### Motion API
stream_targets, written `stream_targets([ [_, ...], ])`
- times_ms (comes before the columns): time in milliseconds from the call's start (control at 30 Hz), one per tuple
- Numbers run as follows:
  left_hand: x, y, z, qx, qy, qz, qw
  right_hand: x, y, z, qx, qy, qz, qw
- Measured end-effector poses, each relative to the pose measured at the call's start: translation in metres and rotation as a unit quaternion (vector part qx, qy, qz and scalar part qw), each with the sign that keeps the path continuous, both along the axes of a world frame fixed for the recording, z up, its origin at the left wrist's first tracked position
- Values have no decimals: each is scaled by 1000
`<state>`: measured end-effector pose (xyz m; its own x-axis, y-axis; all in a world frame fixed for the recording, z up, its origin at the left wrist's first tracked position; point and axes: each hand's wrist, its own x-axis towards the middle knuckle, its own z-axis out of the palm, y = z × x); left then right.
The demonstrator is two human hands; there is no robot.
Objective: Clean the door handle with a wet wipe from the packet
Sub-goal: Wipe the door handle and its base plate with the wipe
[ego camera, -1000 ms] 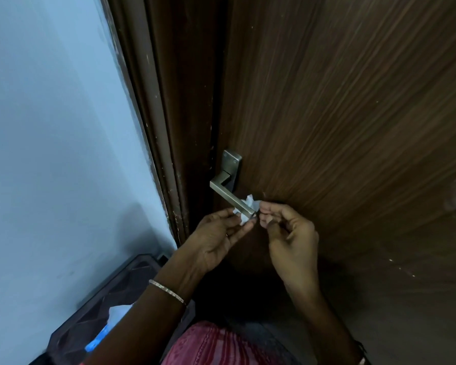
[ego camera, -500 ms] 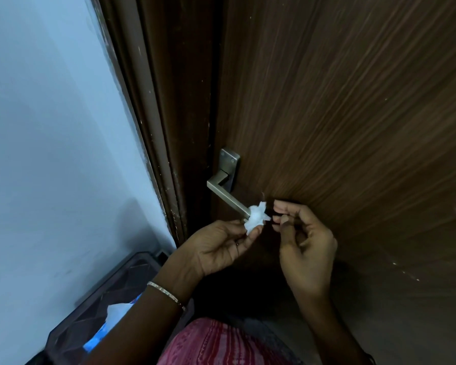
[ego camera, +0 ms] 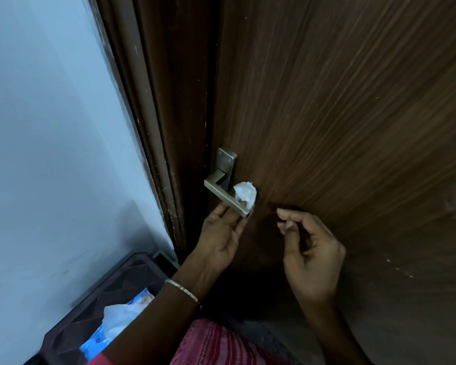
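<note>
- Square-section brushed-metal door handle (ego camera: 225,192) on a narrow backplate, at the left edge of a dark wood-grain door (ego camera: 340,114), lever slanting down to the right.
- White wet wipe (ego camera: 246,193) bunched into a wad just behind the door handle's free end, touching the lever.
- Left hand (ego camera: 223,233) directly below the door handle, palm towards the camera, fingers nearly straight and reaching up behind the lever, one fingertip showing through the wad and pressing it against the lever; thumb beside the lever's underside, off the wad.
- Right hand (ego camera: 309,248) to the lower right of the door handle, well apart from it, fingers loosely curled with thumb close to the fingertips, holding nothing.
- Thin bangle (ego camera: 182,289) on the left wrist, below the door handle.
- Blue-and-white packet (ego camera: 121,321) far below and left of the door handle, lying in a dark crate (ego camera: 100,293), white sheet sticking out of its top.
- Door frame (ego camera: 163,127) immediately left of the door handle, pale blue wall (ego camera: 50,127) beyond it.
</note>
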<state>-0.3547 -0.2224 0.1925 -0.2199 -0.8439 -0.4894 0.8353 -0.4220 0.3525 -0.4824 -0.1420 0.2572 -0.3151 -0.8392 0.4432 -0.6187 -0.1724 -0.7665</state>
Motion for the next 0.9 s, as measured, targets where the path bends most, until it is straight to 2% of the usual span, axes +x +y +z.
stream_targets([
  [133, -15, -5, -4, -40, -16, 8, 999, 1, 5, -2, 10, 12, 14, 1000],
  [267, -21, -7, -6, -78, -83, 39, 993, 0, 5, -2, 18, 8, 17, 1000],
  [367, -25, -2, -1, -140, -149, 40, 978, 4, 1, 1, 55, 31, 43, 997],
  [433, -25, 2, 2, -168, -151, 30, 974, 11, -3, 3, 84, 33, 81, 993],
  [500, -23, 6, 2, -171, -166, 22, 971, 22, -7, 4, 105, 31, 113, 988],
  [600, -16, 6, -8, -141, -286, 33, 947, 38, -10, 1, 128, 52, 109, 984],
  [667, -7, -1, -15, -86, -339, 54, 935, 43, -10, 0, 130, 62, 89, 986],
  [733, 3, -11, -17, -61, -319, 82, 942, 44, -12, 0, 123, 62, 78, 987],
  [900, 18, -28, -16, -76, -255, 101, 959, 41, -15, -1, 97, 59, 73, 991],
])
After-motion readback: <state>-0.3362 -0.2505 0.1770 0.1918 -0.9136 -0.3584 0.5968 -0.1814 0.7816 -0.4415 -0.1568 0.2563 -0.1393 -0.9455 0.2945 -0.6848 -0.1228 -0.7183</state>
